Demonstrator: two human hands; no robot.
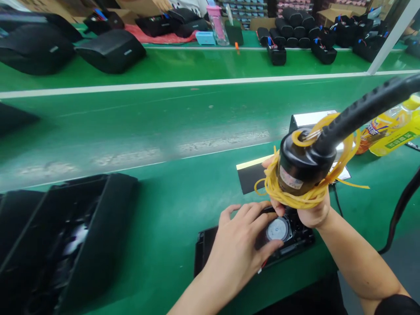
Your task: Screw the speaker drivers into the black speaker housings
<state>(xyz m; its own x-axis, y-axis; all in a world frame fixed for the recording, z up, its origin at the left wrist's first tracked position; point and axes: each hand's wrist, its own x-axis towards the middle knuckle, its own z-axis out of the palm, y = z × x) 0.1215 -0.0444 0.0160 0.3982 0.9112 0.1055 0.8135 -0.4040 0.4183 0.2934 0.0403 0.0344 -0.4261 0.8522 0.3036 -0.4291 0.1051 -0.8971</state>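
My right hand [315,212] is wrapped round a black electric screwdriver [297,162] held upright, its thick cable leaving the top. Yellow rubber bands [303,199] are wound in a bundle about the tool's body, and its tip is hidden from me. Below it lies a black plastic speaker housing [205,249] with its inside facing up. A round silver speaker driver [278,229] sits in that housing. My left hand [241,234] reaches over the housing, its thumb and fingers curved round the driver's edge.
Large black speaker casings [121,210] stand at the left. A black card with a yellow strip [256,165] lies behind the hands. Drink bottles [393,129] are at the right. Across the belt [147,118], more black casings [111,50] and a pink bottle [215,22] line a green bench.
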